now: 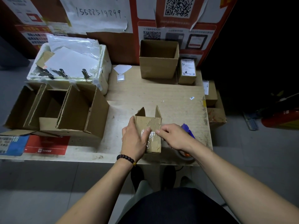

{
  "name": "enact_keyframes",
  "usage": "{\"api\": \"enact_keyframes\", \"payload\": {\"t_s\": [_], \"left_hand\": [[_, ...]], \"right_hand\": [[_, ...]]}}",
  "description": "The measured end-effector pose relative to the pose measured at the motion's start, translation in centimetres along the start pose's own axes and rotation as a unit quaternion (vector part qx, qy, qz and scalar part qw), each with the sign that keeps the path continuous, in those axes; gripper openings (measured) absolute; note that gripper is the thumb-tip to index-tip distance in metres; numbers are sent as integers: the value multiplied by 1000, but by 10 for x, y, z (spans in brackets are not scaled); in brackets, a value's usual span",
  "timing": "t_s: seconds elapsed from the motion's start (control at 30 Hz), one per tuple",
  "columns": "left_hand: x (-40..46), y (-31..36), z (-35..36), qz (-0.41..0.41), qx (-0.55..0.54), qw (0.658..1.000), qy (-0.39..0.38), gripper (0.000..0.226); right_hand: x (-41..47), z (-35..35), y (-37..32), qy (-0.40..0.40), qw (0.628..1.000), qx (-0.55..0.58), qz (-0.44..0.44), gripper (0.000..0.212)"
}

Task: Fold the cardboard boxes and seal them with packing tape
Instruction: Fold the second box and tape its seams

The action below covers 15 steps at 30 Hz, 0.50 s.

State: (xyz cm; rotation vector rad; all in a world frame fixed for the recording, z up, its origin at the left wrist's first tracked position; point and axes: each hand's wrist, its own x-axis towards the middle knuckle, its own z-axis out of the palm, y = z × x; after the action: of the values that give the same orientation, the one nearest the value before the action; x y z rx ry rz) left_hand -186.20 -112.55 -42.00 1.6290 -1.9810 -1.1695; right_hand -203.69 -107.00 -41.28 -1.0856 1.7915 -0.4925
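Both forearms are reaching in from the near edge of the table (161, 97), and we are working on the small cardboard box (152, 126) lying on its side near that front edge, flaps pointing away from us. Our left hand (134, 136) is lying flat on the box, fingers straight, pressing down on the clear tape (151, 136) across the seam. Our right hand (174, 137) is meeting it from the other side, fingertips bent and pinching at the tape's edge. Behind that hand a blue tape dispenser (187, 129) is resting on the table, partly hidden.

To finish this step well, we are judging that the tape needs smoothing firmly from the seam outward while the left palm keeps the box from sliding.

We are noting that the box is worn: brown, creased, with bare corrugation showing in a ribbed patch, and the tape is looking wrinkled and shiny where it crosses the seam
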Motion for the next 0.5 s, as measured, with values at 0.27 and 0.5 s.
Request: {"api": "enact_keyframes", "payload": {"t_s": [0.27, 0.5], "left_hand": [[5, 0, -2, -2, -2, 1000, 18, 72], [3, 0, -4, -1, -4, 1000, 23, 75]], "right_hand": [[-3, 13, -1, 26, 999, 38, 18, 41], [-3, 12, 23, 61, 985, 145, 71, 47]]}}
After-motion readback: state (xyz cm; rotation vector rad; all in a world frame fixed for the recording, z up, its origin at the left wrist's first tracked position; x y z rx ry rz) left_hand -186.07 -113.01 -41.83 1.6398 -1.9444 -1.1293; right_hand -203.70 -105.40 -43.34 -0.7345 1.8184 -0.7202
